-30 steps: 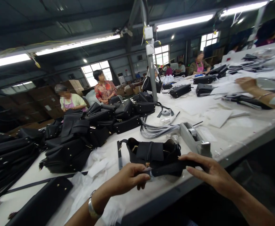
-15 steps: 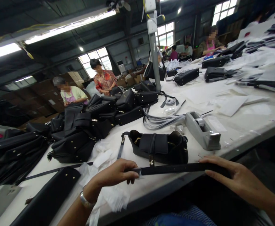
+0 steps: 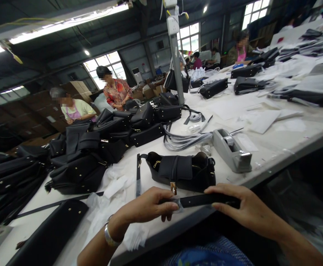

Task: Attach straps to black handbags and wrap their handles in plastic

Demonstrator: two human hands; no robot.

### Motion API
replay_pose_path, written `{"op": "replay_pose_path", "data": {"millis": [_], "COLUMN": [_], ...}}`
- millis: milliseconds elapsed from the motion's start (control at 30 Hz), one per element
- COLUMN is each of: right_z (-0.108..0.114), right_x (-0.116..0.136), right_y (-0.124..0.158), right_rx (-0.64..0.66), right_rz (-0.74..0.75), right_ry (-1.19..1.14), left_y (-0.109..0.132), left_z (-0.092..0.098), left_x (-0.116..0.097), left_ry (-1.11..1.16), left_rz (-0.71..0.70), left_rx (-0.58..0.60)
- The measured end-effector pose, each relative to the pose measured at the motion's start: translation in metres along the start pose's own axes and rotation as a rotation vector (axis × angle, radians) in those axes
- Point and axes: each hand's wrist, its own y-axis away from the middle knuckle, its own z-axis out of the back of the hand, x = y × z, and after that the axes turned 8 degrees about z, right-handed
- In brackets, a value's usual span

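Observation:
A black strap point(image 3: 196, 200) with small holes is stretched between my two hands at the table's front edge. My left hand point(image 3: 153, 205) pinches its left end, where a bit of clear plastic wrap point(image 3: 178, 204) shows. Thumb and fingers of my right hand point(image 3: 236, 201) close on the strap farther right. Just behind it a black handbag point(image 3: 178, 171) stands with its top gaping, a gold clasp point(image 3: 173, 188) on its front flap. From the bag's left side another strap piece point(image 3: 138, 170) lies out on the table.
A grey tape dispenser point(image 3: 232, 151) stands right of the bag, beside a bundle of grey strips point(image 3: 182, 139). Black bags point(image 3: 78, 166) are heaped at left. A metal post point(image 3: 177, 66) rises from the white table point(image 3: 283, 144). Co-workers point(image 3: 117, 90) are across it.
My right hand has slid left along the strap, closer to my left hand, which has shifted slightly right. The handbag stays in place while the view has turned a little.

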Motion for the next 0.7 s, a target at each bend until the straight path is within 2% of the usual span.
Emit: {"op": "replay_pose_path", "data": {"millis": [100,233,333,500,700], "right_z": [0.001,0.014,0.017,0.010,0.013], "right_x": [0.002,-0.019,-0.031,-0.032,-0.055], "right_y": [-0.001,0.007,0.013,0.015,0.030], "right_rx": [0.027,0.012,-0.033,-0.071,-0.336], "right_rz": [-0.029,-0.160,-0.243,-0.343,-0.417], "right_ry": [-0.018,-0.032,-0.188,-0.484,-0.595], "left_y": [0.000,0.006,0.009,0.009,0.015], "left_z": [0.000,0.005,0.006,0.006,0.017], "left_x": [0.002,0.011,0.015,0.013,0.021], "left_ry": [-0.004,-0.027,-0.049,-0.043,-0.043], "left_rz": [0.022,0.069,0.094,0.114,0.131], "left_rx": [-0.007,-0.048,-0.062,-0.054,-0.101]}}
